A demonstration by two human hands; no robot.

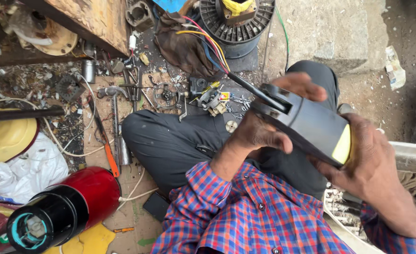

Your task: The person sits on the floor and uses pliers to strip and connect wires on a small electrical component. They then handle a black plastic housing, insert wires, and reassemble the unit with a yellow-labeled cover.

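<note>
I hold a black cylindrical motor housing (pixel 311 124) with a yellow end over my lap. My left hand (pixel 260 131) grips its open end, thumb and fingers wrapped over the rim. My right hand (pixel 372 164) cups the yellow end from the right. Red, yellow and blue wires (pixel 208 42) run from the housing's open end up to a round black finned part (pixel 238 21) on the ground ahead. I sit cross-legged in dark trousers and a red and blue checked shirt.
A red and black cylinder (pixel 62 209) lies at lower left beside a white bag (pixel 27 171) and a yellow dome (pixel 3 136). A hammer (pixel 116 127), small metal parts and tools litter the ground. A concrete block (pixel 330 33) stands upper right.
</note>
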